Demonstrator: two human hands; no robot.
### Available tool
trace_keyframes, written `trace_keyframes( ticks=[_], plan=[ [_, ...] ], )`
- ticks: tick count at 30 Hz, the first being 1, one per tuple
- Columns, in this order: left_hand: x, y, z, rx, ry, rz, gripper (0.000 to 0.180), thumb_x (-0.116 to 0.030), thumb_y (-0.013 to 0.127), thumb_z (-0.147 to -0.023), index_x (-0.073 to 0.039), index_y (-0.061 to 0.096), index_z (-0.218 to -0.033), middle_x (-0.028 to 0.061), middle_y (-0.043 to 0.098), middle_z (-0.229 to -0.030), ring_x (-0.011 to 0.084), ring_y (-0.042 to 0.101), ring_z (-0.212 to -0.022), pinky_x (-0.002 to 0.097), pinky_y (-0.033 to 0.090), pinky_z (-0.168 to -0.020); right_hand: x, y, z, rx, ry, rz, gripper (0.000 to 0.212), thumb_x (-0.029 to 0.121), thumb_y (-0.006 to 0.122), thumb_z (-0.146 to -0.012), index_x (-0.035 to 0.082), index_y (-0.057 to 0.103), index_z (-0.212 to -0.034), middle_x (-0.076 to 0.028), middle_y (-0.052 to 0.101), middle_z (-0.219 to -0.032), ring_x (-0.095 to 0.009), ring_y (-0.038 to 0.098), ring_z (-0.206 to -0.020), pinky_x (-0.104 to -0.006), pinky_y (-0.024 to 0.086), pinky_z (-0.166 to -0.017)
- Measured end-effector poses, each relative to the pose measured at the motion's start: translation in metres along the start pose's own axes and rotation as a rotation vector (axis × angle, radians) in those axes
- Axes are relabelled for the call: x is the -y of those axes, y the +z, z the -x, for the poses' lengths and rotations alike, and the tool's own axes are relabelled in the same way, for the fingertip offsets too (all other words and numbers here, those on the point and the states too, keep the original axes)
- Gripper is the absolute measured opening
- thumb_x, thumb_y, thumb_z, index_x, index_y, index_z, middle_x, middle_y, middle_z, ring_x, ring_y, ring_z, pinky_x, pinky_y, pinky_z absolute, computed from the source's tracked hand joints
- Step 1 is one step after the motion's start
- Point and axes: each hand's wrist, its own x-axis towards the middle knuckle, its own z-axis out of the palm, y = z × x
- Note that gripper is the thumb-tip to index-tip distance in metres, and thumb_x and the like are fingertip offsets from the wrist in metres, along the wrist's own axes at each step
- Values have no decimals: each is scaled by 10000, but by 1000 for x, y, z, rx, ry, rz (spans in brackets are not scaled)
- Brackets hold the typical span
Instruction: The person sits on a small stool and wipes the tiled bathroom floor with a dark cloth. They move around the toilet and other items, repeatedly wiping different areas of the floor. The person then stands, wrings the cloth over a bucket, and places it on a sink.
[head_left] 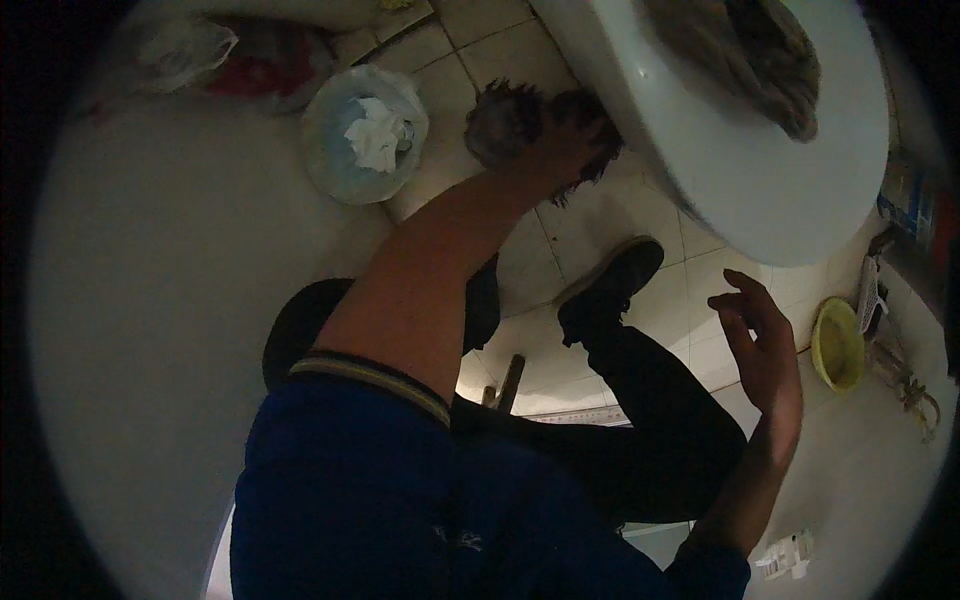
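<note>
My left hand [572,145] reaches down to the tiled floor, beside the base of a large white basin [690,150]. Its fingers, in shadow, appear closed on a dark shaggy thing [600,160] with a fringed edge; I cannot make out its kind. Just left of it sits a rounded dark thing with a similar fringe [495,130]. My right hand [765,340] hangs in the air below the basin's near rim, fingers bent and apart, holding nothing. A brownish-grey cloth [750,60] lies in the basin.
A lined waste bin [318,150] with white crumpled paper stands left of my left hand, and red and clear plastic bags [250,65] lie behind it. My shoe [615,280] rests on the tiles. A yellow-green bowl [838,345] is at the right wall.
</note>
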Motion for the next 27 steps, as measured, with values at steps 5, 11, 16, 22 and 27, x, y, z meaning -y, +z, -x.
trace_keyframes(
  ticks=[5, 11, 16, 22, 27],
  plan=[
    [44, -43, -26, -70, -87, -52, 592, -313, 696, -879, -166, 597, -1444, 131, 423, -1596, 419, 393, -1445, 751, 377, -1042, -8, -11, -20, 17, 1, -43, 346, 120, 617, -1031, 36, 636, -1366, -138, 762, -1179, -240, 702, -1035, -380, 546, -913],
    [119, -33, -19, -123, -351, -61, 534, -268, 613, -952, -222, 573, -1482, 130, 382, -1644, 472, 304, -1517, 815, 268, -1112, -10, -25, -23, -23, -43, 56, 222, 123, 650, -1014, -6, 732, -1175, -151, 753, -1198, -238, 678, -1105, -381, 520, -974],
    [90, -43, 26, -210, -574, 168, 679, -285, 600, -965, -262, 393, -1611, 239, 238, -1692, 541, 296, -1502, 789, 320, -1099, -38, -69, -22, -280, 65, 70, 379, 235, 561, -1073, -7, 630, -1357, -162, 666, -1352, -251, 613, -1244, -367, 446, -1087],
    [65, -22, 30, 21, -551, 81, 715, -284, 624, -965, -269, 357, -1628, 292, 240, -1672, 553, 356, -1451, 715, 456, -1031, -16, -65, -41, -675, -182, -58, 619, 252, 507, -1097, 22, 291, -1630, -202, 379, -1632, -304, 409, -1480, -412, 343, -1198],
    [103, 2, 1, -228, -689, 243, 649, -295, 612, -971, -213, 418, -1584, 303, 371, -1571, 510, 478, -1340, 641, 520, -991, 2, -54, -57, -625, -280, 8, 645, 256, 484, -1112, 32, 230, -1660, -199, 285, -1693, -293, 332, -1535, -424, 280, -1238]
  ],
)
